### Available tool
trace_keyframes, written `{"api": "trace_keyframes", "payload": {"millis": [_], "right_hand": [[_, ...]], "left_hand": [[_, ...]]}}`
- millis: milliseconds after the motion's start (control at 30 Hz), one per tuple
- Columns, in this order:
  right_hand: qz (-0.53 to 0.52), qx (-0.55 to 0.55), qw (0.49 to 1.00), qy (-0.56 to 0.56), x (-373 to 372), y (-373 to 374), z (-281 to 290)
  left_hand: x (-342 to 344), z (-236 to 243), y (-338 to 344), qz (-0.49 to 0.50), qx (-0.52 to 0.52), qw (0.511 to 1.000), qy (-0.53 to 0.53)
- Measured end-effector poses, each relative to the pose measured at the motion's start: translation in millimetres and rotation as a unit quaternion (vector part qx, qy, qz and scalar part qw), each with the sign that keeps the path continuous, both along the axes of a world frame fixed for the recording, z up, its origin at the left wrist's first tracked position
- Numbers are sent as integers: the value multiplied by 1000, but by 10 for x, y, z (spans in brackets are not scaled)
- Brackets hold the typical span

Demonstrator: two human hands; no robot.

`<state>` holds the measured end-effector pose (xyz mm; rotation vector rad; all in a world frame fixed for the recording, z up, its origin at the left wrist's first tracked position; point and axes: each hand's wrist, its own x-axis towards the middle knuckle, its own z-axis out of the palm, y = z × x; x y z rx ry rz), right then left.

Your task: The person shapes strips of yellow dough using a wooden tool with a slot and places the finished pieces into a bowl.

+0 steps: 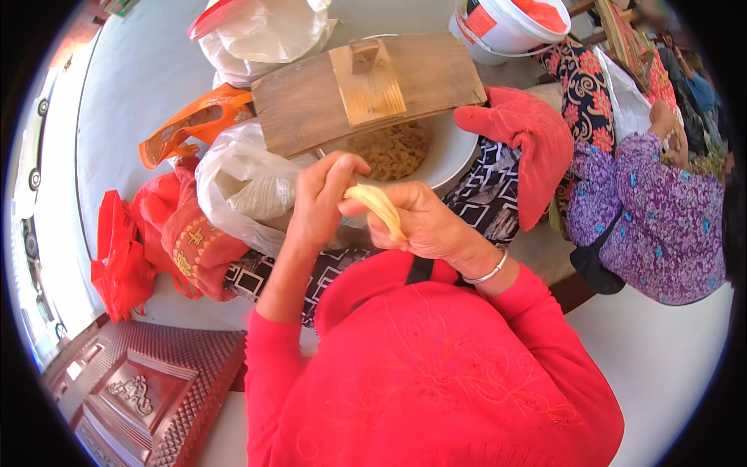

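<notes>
Between my two hands stretches a soft, pale yellow strip, folded lengthwise and bent downward; its exact kind cannot be made out. My right hand, with a silver bangle at the wrist, grips it with thumb and fingers. At the strip's upper left end, my left hand is closed, its fingers curled against that end. Just beyond both hands, a white basin holds small brown pieces. A wooden board with a raised block lies across the basin's far side, hiding part of it.
White plastic bags, an orange bag and red bags lie left. A red cloth hangs at the basin's right. Behind stand a white sack and a white bucket. Another person's purple sleeve is at right.
</notes>
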<state>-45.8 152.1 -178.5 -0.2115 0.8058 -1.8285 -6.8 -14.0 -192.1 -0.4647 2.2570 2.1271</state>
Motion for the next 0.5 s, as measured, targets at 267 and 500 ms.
{"api": "trace_keyframes", "payload": {"millis": [267,500], "right_hand": [[-221,222,598,738,-18,-370,-277],[-134,247,623,730,100,-251,-515]], "left_hand": [[580,-109,160,101,288,952,-3],[856,-317,-11,21,3,995,-101]]}}
